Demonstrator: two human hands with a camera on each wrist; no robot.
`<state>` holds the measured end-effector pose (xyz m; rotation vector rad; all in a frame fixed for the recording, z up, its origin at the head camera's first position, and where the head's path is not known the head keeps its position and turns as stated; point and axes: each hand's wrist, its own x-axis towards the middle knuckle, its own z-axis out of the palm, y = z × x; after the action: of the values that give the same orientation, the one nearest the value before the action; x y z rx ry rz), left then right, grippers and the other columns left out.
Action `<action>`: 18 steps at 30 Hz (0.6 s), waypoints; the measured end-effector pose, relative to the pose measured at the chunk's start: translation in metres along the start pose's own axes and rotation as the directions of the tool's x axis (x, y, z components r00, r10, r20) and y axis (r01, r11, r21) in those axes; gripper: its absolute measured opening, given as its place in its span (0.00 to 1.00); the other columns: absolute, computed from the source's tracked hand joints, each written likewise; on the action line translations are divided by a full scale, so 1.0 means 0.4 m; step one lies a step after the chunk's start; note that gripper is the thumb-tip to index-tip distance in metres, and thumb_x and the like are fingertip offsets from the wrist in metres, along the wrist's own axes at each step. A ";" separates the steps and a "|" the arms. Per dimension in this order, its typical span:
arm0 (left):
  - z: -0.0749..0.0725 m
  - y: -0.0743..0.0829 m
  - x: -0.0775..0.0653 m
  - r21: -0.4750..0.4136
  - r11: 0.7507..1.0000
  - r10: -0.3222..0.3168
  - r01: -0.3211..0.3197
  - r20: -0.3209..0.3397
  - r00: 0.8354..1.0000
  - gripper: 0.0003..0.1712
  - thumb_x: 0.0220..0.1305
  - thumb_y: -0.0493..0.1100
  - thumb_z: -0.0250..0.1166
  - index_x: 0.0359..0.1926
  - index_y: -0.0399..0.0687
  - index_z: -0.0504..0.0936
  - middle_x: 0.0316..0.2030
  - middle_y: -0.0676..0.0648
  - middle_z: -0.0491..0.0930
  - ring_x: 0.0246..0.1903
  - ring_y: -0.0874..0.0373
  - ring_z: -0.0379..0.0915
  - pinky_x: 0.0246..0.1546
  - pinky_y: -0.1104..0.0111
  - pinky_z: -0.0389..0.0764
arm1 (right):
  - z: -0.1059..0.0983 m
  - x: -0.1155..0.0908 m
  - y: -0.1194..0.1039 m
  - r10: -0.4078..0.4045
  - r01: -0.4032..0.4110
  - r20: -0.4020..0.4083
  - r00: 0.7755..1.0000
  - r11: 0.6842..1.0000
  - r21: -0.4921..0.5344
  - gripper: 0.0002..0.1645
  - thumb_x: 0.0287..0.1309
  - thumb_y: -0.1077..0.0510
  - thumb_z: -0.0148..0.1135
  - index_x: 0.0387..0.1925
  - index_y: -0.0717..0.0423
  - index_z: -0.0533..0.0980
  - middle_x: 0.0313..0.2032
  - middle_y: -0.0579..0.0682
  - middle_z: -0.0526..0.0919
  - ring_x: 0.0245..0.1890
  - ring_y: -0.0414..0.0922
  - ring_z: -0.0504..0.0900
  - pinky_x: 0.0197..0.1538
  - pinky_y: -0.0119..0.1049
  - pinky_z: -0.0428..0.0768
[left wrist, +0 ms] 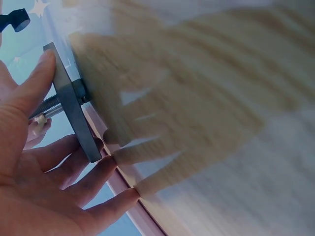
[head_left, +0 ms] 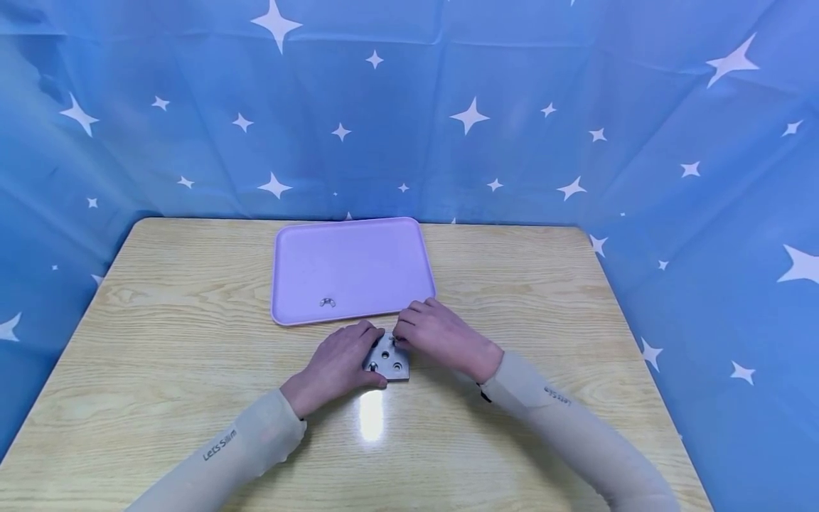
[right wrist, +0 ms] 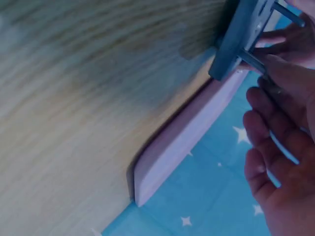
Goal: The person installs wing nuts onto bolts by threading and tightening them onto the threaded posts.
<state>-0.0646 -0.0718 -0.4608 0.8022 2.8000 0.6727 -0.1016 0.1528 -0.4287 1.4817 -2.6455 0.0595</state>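
A grey metal plate point(head_left: 390, 361) with several holes stands just above the wooden table, near its middle. My left hand point(head_left: 339, 359) grips it by opposite edges, thumb on the near side and fingers on the far side. Threaded bolts point(right wrist: 252, 61) stick up through the plate, and a dark bolt head point(left wrist: 81, 91) shows under it. From the right, my right hand point(head_left: 441, 334) pinches a small shiny wing nut point(left wrist: 40, 121) at the bolt on the plate's far right. Fingertips hide most of that nut.
Right behind the hands lies a shallow purple tray point(head_left: 355, 263), its front rim close to the plate. Another wing nut point(head_left: 328, 302) rests in it near the front. A blue curtain point(head_left: 409, 114) with white stars hangs round the back and sides of the wooden table point(head_left: 192, 320).
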 end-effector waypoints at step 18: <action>-0.002 0.001 0.000 0.016 1.000 0.003 -0.003 0.002 1.000 0.49 0.44 0.59 0.85 0.63 0.38 0.78 0.48 0.46 0.78 0.40 0.53 0.74 0.42 0.58 0.77 | -0.023 -0.014 -0.011 0.087 -0.089 0.026 0.996 0.994 0.066 0.25 0.67 0.51 0.66 0.63 0.51 0.78 0.60 0.47 0.82 0.59 0.47 0.78 0.57 0.48 0.76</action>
<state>-0.0648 -0.0717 -0.4599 0.8090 2.8062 0.6508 -0.0943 0.1560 -0.4201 1.3919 -2.7519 0.1404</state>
